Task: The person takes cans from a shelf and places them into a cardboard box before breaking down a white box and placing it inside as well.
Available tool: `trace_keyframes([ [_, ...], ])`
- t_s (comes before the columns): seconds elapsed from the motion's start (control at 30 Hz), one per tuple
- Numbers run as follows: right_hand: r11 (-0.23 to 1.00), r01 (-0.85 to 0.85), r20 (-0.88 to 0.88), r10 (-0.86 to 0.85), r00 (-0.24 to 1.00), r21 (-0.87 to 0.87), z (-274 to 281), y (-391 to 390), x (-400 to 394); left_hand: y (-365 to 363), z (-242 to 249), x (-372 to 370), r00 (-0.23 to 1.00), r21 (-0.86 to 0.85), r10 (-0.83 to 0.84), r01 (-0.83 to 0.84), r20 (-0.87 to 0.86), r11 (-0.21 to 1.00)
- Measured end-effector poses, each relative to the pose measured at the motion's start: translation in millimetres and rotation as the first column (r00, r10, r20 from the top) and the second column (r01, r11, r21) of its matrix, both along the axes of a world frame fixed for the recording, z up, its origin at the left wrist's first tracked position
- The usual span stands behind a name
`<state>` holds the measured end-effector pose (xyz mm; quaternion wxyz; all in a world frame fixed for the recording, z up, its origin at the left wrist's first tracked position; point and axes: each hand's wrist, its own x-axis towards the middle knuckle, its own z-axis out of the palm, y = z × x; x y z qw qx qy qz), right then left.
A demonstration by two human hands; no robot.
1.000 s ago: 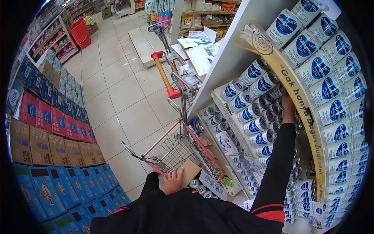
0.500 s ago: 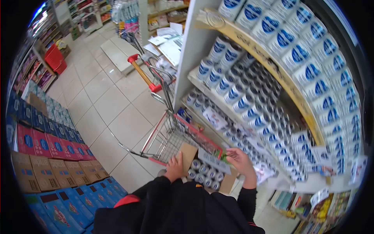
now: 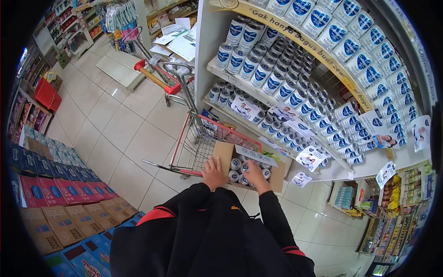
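Note:
A cardboard box with its flaps up stands at the near side of a shopping cart. Several white cans stand upright inside it. My left hand lies with spread fingers against the box's left flap. Reaching into the box from the right, my right hand has its fingers closed round the top of a can among the others. A printed flap leans at the box's far edge, beside something green.
Right of the cart rises a shelf unit stacked with white and blue cans. Product cartons line the left side. Beyond the cart are a red-handled trolley, a low white platform and a red basket.
My right hand has moved from the shelf side down and left into the box, onto a can. My left hand stays at the left flap. The view has shifted.

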<state>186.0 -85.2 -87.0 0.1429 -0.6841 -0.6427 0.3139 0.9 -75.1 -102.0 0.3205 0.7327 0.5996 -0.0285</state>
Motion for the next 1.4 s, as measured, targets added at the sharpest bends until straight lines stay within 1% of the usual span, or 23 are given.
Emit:
trace_keyframes([
  [0.03,0.999,0.002,0.107,-0.008,0.994,0.050,-1.5,6.7,-6.5,0.6,-0.1,0.0,1.000,0.002,0.004,-0.004,-0.002,1.000],
  [0.07,0.999,-0.003,0.104,-0.002,0.995,0.050,-4.8,11.6,-10.3,0.2,-0.8,0.3,1.000,0.002,-0.005,0.005,-0.020,1.000],
  [0.17,0.987,-0.109,0.113,0.122,0.986,-0.115,-9.5,28.2,-17.6,1.1,-0.9,-0.4,0.998,0.020,-0.016,0.017,-0.059,1.000],
  [0.3,0.975,-0.148,0.116,0.168,0.979,-0.165,-20.0,41.0,-25.3,3.0,12.2,-8.3,0.996,0.010,-0.060,0.061,-0.070,0.998],
  [0.47,0.955,-0.095,0.245,0.167,0.955,-0.281,-23.1,51.3,-33.4,0.3,8.5,-19.6,0.996,0.028,-0.053,0.055,-0.065,0.998],
  [0.5,0.973,-0.134,0.290,0.184,0.939,-0.186,-22.1,49.1,-34.7,-0.4,8.1,-20.5,0.997,0.050,-0.057,0.060,-0.061,0.997],
  [0.63,0.957,-0.152,0.343,0.234,0.910,-0.249,-3.6,50.3,-36.2,-0.4,10.9,-22.5,0.996,0.060,-0.059,0.063,-0.061,0.996],
  [0.73,0.977,-0.133,0.310,0.179,0.934,-0.165,27.5,38.1,-29.5,-2.3,10.0,-21.8,0.997,0.048,-0.057,0.060,-0.051,0.997],
  [0.8,1.000,-0.016,0.170,0.012,0.985,0.026,48.4,24.6,-20.5,-2.4,7.2,-20.6,0.997,0.068,-0.047,0.051,-0.056,0.996],
  [0.83,0.990,-0.030,0.146,0.010,0.989,0.141,51.9,17.2,-11.7,-2.5,6.7,-20.3,0.997,0.072,-0.055,0.059,-0.052,0.996],
  [0.87,0.989,-0.021,0.150,0.000,0.989,0.144,57.2,10.7,-4.1,-3.1,6.2,-20.1,0.998,0.082,-0.047,0.050,-0.045,0.995],
  [0.9,0.987,0.160,-0.173,-0.157,0.972,-0.001,70.2,2.7,0.9,-3.7,5.5,-19.6,0.998,0.091,-0.042,0.046,-0.038,0.995],
  [0.93,0.941,0.282,-0.451,-0.338,0.826,-0.189,82.3,-5.5,5.5,-4.0,3.9,-18.5,0.998,0.097,-0.058,0.061,-0.033,0.993],
  [0.97,0.919,0.300,-0.595,-0.394,0.701,-0.256,90.9,-13.2,9.4,-4.1,1.8,-17.6,0.999,0.111,-0.037,0.039,-0.022,0.993],
  [1.0,0.916,0.315,-0.594,-0.402,0.697,-0.249,84.0,-21.4,17.8,-3.9,1.2,-16.3,1.000,0.126,-0.016,0.017,-0.011,0.992],
  [1.07,0.958,0.285,-0.768,-0.200,0.608,-0.024,62.3,-36.1,33.1,-2.4,3.4,-13.8,1.000,0.134,-0.009,0.008,0.008,0.991],
  [1.1,0.940,0.320,-0.845,-0.263,0.465,-0.116,74.8,-42.1,27.6,-0.5,5.0,-13.5,1.000,0.137,0.013,-0.017,0.024,0.990],
  [1.2,0.941,0.337,-0.888,-0.164,0.430,-0.011,99.5,-53.0,16.9,7.6,27.4,-17.9,0.998,0.171,-0.002,-0.010,0.069,0.985],
  [1.23,0.938,0.347,-0.889,-0.165,0.427,-0.007,102.8,-55.2,15.4,10.2,32.3,-18.7,0.998,0.176,-0.013,0.001,0.067,0.984],
  [1.3,0.916,0.333,-0.803,-0.022,0.596,0.222,108.8,-55.9,12.7,18.7,42.7,-20.3,0.948,0.256,-0.002,-0.084,0.318,0.963],
  [1.33,0.913,0.341,-0.804,-0.023,0.594,0.226,114.1,-55.6,10.3,25.6,52.9,-22.4,0.949,0.260,-0.011,-0.076,0.316,0.963],
  [1.37,0.906,0.296,-0.763,0.043,0.645,0.302,120.9,-54.2,7.7,33.6,64.6,-24.7,0.793,-0.237,0.104,0.051,0.600,0.970],
  [1.4,0.895,0.246,-0.714,0.108,0.691,0.373,126.5,-53.0,5.2,35.7,76.5,-26.7,0.593,-0.609,0.351,0.314,0.725,0.728],
])
